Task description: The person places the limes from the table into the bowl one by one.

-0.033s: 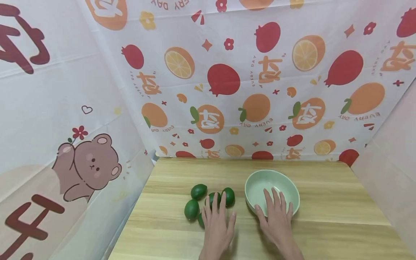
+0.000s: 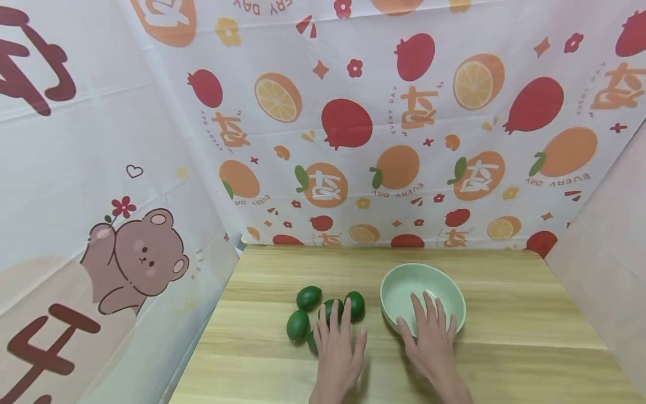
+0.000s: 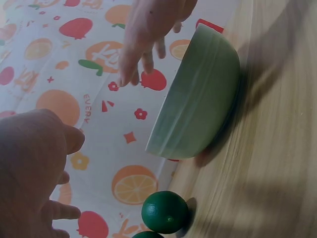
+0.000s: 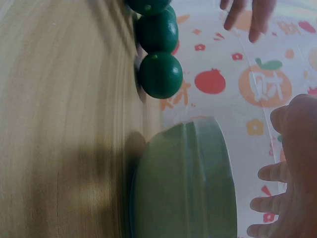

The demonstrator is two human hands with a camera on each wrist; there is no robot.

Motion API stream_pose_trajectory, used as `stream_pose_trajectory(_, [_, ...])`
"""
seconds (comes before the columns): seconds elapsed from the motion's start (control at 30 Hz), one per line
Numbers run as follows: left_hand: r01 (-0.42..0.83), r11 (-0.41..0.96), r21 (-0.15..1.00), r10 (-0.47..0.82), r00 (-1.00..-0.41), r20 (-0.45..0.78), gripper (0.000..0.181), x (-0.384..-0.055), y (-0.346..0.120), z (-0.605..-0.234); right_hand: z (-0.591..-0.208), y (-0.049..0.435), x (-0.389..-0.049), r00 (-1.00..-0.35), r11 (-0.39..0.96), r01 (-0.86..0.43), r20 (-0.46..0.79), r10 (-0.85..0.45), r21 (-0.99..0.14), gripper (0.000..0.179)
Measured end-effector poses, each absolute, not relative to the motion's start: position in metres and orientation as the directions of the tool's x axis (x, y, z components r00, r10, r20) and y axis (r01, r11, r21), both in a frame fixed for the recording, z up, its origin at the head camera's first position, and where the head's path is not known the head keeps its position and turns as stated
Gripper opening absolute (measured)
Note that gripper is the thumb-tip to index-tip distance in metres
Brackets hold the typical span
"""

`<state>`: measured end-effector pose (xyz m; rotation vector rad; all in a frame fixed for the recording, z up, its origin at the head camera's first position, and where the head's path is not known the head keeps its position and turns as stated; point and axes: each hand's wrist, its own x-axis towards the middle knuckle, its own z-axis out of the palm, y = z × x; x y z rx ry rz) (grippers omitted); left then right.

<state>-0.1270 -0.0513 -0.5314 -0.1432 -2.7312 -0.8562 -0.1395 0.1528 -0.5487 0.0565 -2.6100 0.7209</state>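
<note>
Several dark green limes (image 2: 298,325) lie in a loose group left of the middle of a wooden table. Over the near side of this group hovers my left hand (image 2: 335,356), fingers spread and holding nothing; it partly hides two of the limes. A pale green bowl (image 2: 396,292) stands upright to the right of the fruit. Above its near rim is my right hand (image 2: 431,348), its fingers extended over the opening. Both wrist views show the hands raised above the tabletop, with the right hand (image 4: 297,173) apart from the bowl's side (image 4: 183,183).
The wooden tabletop (image 2: 252,365) runs back to a white cloth (image 2: 303,224) printed with fruit. On the left hangs another cloth (image 2: 166,168) with a bear figure, and a pale panel (image 2: 605,241) closes off the right side.
</note>
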Motion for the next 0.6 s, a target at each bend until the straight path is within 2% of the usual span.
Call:
stream_pose_trajectory(0.13, [0.174,0.81,0.561,0.012,-0.959,0.282,0.065,-0.128,-0.049,-0.535,-0.549,0.156,-0.141,-0.908,0.862,-0.138,0.41,0.086,-0.487,0.062])
stream_pose_trajectory(0.4, [0.223,0.81,0.543,0.025,-0.938,0.347,0.062,-0.135,-0.051,-0.541,-0.547,0.165,-0.144,-0.912,0.864,-0.105,0.394,0.114,-0.493,0.062])
stream_pose_trajectory(0.6, [0.22,0.816,0.535,0.052,-0.949,0.312,0.063,-0.141,-0.053,-0.54,-0.545,0.175,-0.146,-0.915,0.865,-0.077,0.381,0.137,-0.497,0.063])
